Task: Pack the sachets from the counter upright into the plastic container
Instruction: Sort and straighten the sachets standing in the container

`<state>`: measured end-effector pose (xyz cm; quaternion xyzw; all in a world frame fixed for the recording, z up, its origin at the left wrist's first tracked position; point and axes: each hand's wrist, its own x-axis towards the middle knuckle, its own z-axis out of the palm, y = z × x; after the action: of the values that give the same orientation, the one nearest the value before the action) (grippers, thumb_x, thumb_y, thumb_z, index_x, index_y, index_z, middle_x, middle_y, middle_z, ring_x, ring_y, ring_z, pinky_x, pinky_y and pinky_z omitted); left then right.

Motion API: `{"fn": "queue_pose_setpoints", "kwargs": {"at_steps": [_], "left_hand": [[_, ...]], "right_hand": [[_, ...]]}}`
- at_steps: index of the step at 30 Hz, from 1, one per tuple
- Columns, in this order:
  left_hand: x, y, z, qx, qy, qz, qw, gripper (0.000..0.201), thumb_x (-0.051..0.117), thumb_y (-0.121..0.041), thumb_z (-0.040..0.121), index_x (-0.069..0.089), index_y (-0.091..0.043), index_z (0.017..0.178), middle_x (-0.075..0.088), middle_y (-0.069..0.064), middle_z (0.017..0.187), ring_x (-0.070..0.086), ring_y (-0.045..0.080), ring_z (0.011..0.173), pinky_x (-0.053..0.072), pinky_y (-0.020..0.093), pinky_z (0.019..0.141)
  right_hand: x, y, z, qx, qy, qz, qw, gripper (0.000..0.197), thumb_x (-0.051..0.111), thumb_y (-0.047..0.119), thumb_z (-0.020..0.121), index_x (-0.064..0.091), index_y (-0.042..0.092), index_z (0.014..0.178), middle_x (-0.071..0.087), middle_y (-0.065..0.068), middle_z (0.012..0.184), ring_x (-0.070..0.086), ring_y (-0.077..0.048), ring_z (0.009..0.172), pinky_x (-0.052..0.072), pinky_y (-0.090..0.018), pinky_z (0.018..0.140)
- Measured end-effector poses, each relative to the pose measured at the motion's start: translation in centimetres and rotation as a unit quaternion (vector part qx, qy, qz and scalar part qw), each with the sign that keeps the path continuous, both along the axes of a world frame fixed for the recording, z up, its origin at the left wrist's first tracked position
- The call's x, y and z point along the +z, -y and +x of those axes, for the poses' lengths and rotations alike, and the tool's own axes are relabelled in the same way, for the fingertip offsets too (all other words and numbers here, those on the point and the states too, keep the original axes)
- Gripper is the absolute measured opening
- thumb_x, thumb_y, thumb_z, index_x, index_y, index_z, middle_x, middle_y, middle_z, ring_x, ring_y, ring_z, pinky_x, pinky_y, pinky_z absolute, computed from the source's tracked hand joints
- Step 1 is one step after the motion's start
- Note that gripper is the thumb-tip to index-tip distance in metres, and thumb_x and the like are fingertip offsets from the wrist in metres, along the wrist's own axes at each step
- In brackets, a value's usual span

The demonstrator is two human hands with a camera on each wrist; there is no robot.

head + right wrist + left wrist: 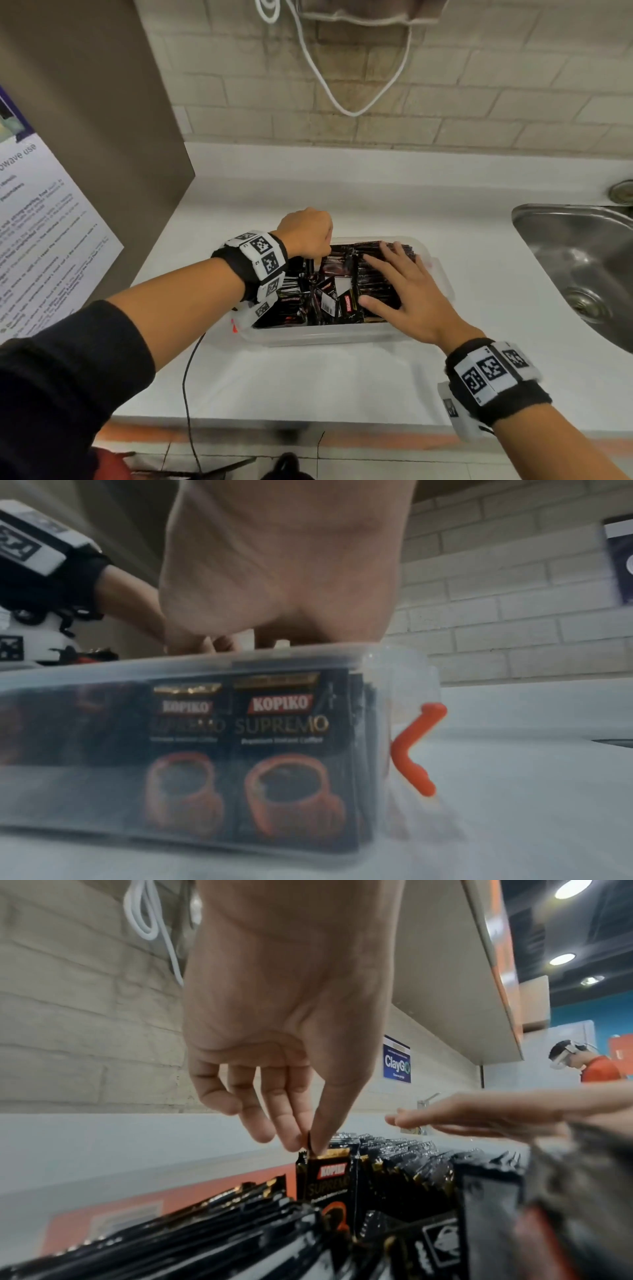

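Observation:
A clear plastic container (329,334) (394,669) stands on the white counter, packed with several black Kopiko sachets (376,281) (281,723). My left hand (308,233) (308,1142) hangs over its far left part. Its thumb and fingertips pinch the top edge of one upright sachet (323,1175). My right hand (400,287) (479,1118) lies flat with spread fingers on the tops of the upright row at the right. A few sachets (332,301) in the middle lean loosely.
A steel sink (582,263) is set in the counter at the right. A brown cabinet side (102,137) bearing a notice stands at the left. A white cable (342,89) hangs on the brick wall. An orange latch (416,748) sits on the container's end.

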<state>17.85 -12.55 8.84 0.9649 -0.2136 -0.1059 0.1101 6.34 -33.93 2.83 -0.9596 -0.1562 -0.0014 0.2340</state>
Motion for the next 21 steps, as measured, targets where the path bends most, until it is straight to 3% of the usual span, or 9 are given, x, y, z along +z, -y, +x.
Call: {"fn": "queue_pose_setpoints", "kwargs": {"at_steps": [7,10,17,21], "left_hand": [[0.3,1.1,0.8,0.027,-0.003,-0.013,1.0,0.016,0.068,-0.011,0.086,0.072,-0.02,0.075,0.073,-0.007,0.083,0.068,0.018,0.085,0.051,0.032,0.07],[-0.1,1.4,0.5,0.035,0.005,-0.001,0.999,0.017,0.066,-0.01,0.087,0.073,-0.021,0.076,0.073,-0.008,0.084,0.067,0.017,0.086,0.051,0.032,0.071],[-1.3,2.0,-0.1,-0.028,0.088,0.127,0.988,0.006,0.063,-0.017,0.09,0.069,-0.016,0.089,0.069,0.0,0.086,0.065,0.022,0.086,0.046,0.035,0.083],[-1.3,1.9,0.2,-0.032,0.104,0.167,0.98,0.008,0.06,-0.015,0.089,0.067,-0.015,0.091,0.067,0.001,0.087,0.062,0.022,0.086,0.036,0.034,0.08]], "right_hand": [[-1.2,1.0,0.3,0.006,-0.015,-0.069,0.997,0.091,0.035,0.09,0.079,0.01,0.049,0.157,-0.009,0.007,0.168,-0.023,-0.01,0.151,-0.018,-0.045,0.122],[-1.2,1.1,0.9,0.016,-0.043,-0.069,0.997,0.096,0.033,0.093,0.074,0.008,0.05,0.156,-0.012,0.006,0.167,-0.025,-0.01,0.151,-0.018,-0.046,0.122],[-1.4,1.4,1.7,0.027,-0.058,-0.04,0.997,0.097,0.038,0.09,0.073,0.012,0.048,0.157,-0.006,0.003,0.168,-0.019,-0.012,0.153,-0.011,-0.048,0.124],[-1.5,1.4,2.4,0.009,-0.042,-0.033,0.999,0.093,0.037,0.085,0.077,0.02,0.04,0.158,0.004,0.001,0.169,-0.011,-0.013,0.154,-0.01,-0.044,0.124]]}}
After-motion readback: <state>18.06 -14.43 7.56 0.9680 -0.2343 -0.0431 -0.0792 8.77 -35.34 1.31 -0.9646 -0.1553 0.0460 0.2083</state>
